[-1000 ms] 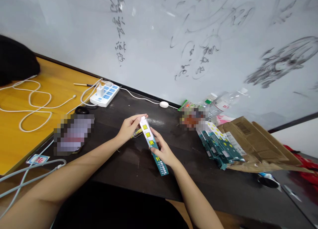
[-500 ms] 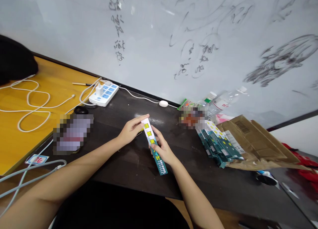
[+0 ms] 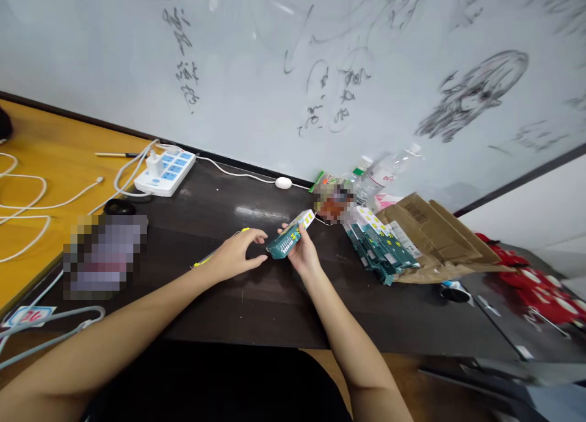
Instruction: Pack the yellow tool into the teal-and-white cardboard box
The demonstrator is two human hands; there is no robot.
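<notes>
A long, slim green-and-white cardboard box (image 3: 288,237) with yellow characters is held tilted above the dark table. My right hand (image 3: 304,251) is closed round it, thumb on the near side and fingers behind. My left hand (image 3: 235,254) is just left of the box's green end, apart from it, with thumb and fingers spread and nothing between them. Partly hidden behind the left hand, a thin object with yellow ends (image 3: 201,262) lies on the table; its kind cannot be made out.
Several similar boxes (image 3: 379,245) lie stacked on the right beside a brown paper bag (image 3: 423,226). Behind them are plastic bottles (image 3: 384,171). At left are a white power strip (image 3: 167,171), cables and a blurred-out flat item (image 3: 107,257). A whiteboard (image 3: 256,104) stands along the back.
My left hand has come off the box and moved left, fingers opening. The right hand has turned the box so its white end points up and right. The view has shifted right.
</notes>
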